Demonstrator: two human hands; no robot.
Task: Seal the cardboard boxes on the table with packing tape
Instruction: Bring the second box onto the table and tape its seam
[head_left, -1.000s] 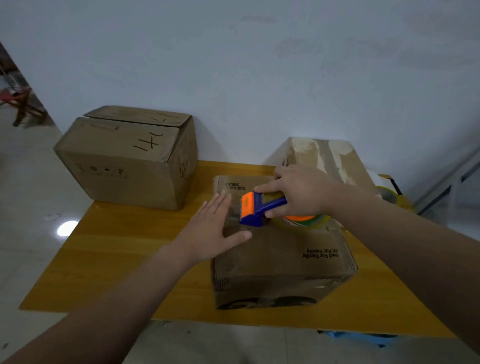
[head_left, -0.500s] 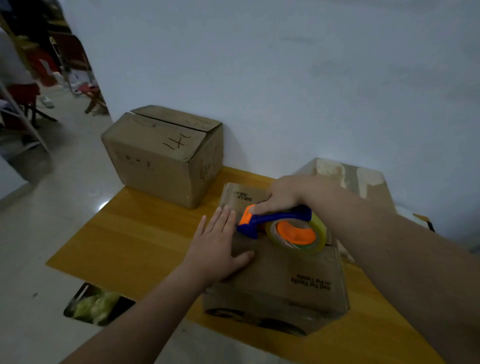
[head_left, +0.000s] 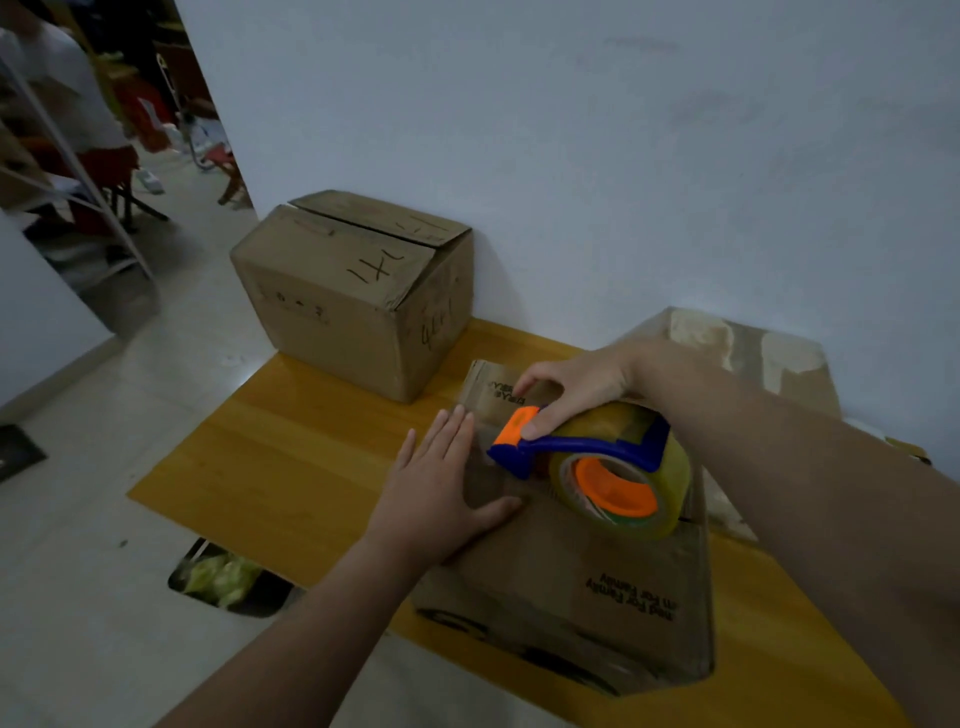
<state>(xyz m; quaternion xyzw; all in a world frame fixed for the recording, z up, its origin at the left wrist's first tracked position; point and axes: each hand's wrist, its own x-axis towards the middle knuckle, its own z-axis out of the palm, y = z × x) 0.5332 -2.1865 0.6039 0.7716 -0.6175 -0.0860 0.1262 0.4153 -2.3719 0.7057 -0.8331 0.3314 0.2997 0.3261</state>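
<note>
A low cardboard box (head_left: 597, 582) lies on the yellow wooden table (head_left: 291, 467) in front of me. My left hand (head_left: 441, 499) presses flat on its top, fingers straight. My right hand (head_left: 576, 389) grips a blue and orange tape dispenser (head_left: 587, 457) holding a roll of clear tape (head_left: 623, 488). The dispenser's orange front end touches the box top just right of my left fingers. A taller box (head_left: 353, 291) with handwritten marks stands at the table's far left corner, its top flaps closed with a gap. A third box (head_left: 753, 358) sits behind my right arm, mostly hidden.
A pale wall (head_left: 623, 156) runs right behind the table. The tiled floor (head_left: 78, 571) lies to the left, with a dark tray of green things (head_left: 223, 577) below the table edge. A doorway at the far left shows chairs and a person (head_left: 62, 104).
The view has swung left and nearer. My right hand has tipped the dispenser up so the roll's open side faces me. My left hand stays flat on the box.
</note>
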